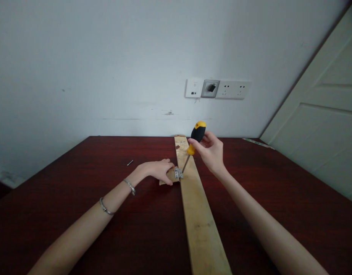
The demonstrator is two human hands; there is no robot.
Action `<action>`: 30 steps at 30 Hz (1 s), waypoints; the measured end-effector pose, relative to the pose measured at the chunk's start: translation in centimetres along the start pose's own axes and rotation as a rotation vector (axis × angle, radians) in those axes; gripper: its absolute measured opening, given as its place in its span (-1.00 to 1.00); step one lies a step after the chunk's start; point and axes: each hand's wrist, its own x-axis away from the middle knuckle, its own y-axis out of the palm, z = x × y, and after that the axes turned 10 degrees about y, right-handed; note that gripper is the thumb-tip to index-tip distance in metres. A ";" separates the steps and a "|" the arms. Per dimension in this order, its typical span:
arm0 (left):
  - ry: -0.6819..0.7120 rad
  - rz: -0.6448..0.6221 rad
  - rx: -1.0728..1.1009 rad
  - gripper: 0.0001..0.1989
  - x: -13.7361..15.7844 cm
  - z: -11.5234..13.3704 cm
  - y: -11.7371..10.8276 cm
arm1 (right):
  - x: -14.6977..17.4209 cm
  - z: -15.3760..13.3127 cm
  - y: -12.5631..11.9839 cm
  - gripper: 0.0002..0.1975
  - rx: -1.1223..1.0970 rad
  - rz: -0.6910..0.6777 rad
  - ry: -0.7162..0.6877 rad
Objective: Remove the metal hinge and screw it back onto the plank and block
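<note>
Straddling the plank's (201,214) edge, the hinge (180,173) lies under the screwdriver (197,133).

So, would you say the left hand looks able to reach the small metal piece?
Probably yes: nothing visible blocks the way to the small metal piece, though the left hand would likely need to release the small board first.

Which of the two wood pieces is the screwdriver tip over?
The long board, with the screwdriver tip at the hinge on its left edge. The other piece, left of it, is a much shorter block.
</note>
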 end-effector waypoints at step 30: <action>0.020 0.017 -0.025 -0.28 0.1 0.0 -0.2 | 0.5 0.6 0.4 -0.65 0.044 -0.051 -0.011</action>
